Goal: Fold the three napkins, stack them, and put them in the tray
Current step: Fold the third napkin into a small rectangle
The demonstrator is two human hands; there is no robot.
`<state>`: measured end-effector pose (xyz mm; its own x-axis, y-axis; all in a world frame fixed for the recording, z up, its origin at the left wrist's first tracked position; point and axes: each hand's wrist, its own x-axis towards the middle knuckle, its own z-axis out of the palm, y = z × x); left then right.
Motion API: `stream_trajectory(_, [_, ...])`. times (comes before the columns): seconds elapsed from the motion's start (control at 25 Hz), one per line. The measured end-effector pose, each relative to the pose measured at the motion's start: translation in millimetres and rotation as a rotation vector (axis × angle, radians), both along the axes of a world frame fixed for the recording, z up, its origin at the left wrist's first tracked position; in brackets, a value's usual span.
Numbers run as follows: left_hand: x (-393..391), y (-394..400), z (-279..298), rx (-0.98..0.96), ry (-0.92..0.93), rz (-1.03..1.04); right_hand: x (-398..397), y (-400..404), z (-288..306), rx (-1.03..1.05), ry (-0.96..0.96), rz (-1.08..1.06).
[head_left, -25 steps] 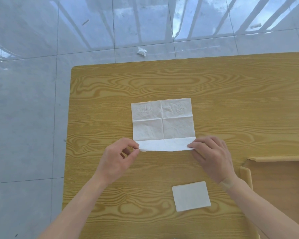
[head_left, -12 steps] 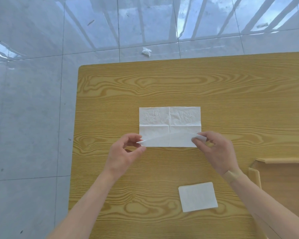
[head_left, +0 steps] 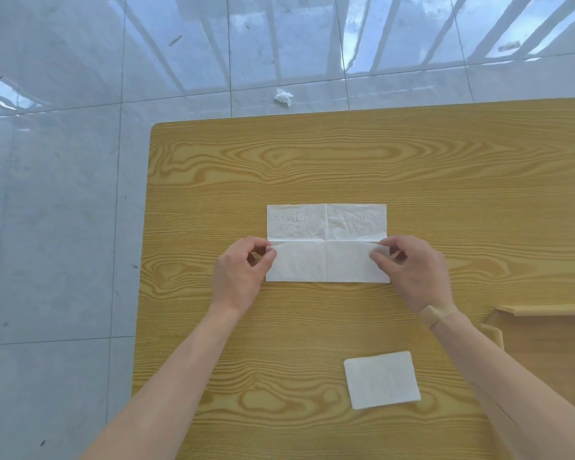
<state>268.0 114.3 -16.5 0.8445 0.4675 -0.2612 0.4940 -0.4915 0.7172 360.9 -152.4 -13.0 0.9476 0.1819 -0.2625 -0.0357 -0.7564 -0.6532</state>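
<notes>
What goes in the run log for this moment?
step: folding open napkin | left hand, right hand: pinching flap corners | folded napkin: on table | tray: no napkin visible

Bare wood of the table (head_left: 346,161) lies open beyond the half-folded napkin (head_left: 326,240), out to the far edge and off to the right. Both hands, left hand (head_left: 241,273) and right hand (head_left: 412,270), pinch the napkin's raised flap at its two ends. Nearer, a folded napkin (head_left: 380,380) sits between the forearms, just left of the wooden tray (head_left: 545,310), whose raised walls block the near right corner
</notes>
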Motion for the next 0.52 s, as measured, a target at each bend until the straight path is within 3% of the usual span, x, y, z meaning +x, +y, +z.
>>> stream_trajectory(0.52, [1,-1,-11,0.249,0.007,-0.093,6,-10,-7,-0.154,-0.031,0.007])
